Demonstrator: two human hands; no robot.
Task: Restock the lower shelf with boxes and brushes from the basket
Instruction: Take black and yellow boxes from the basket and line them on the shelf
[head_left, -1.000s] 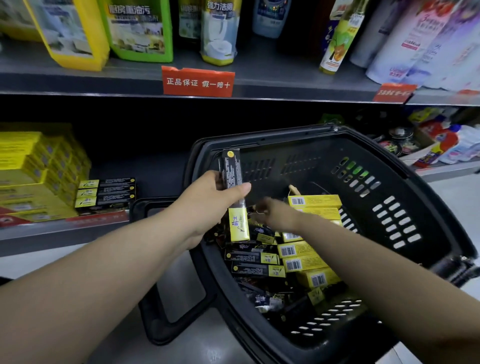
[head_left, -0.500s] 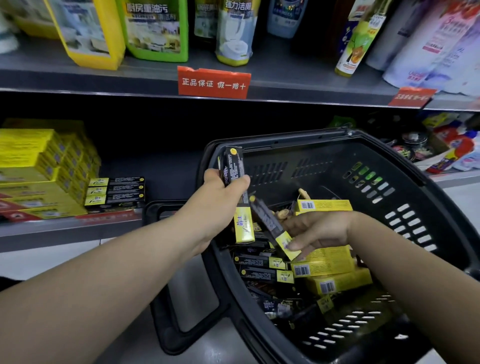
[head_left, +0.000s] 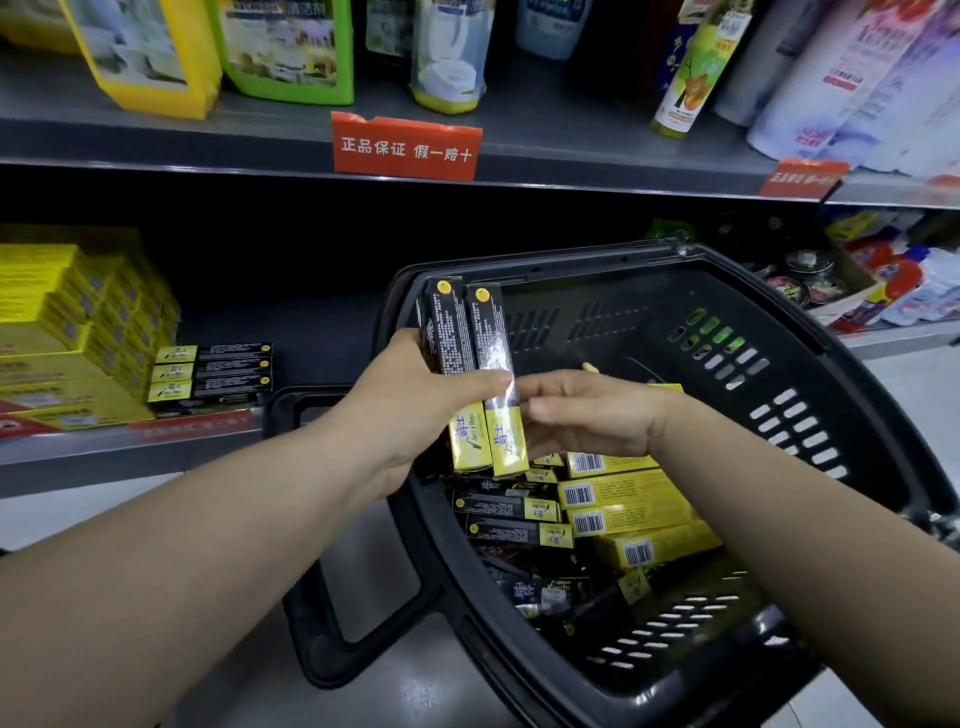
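Boxes, two upright, sit gripped in my left hand over the basket's left rim. My right hand touches one, pinching or not I cannot tell. Three stacked boxes line the lower shelf's front edge. Most stock lies in the basket, so it's early, I judge.

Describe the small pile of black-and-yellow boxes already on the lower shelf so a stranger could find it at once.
Look at the lower shelf, left of the black basket. Just right of the big block of all-yellow boxes sits a short pile of three slim boxes lying flat. Unlike those neighbours, each is mostly black with only its left end yellow.
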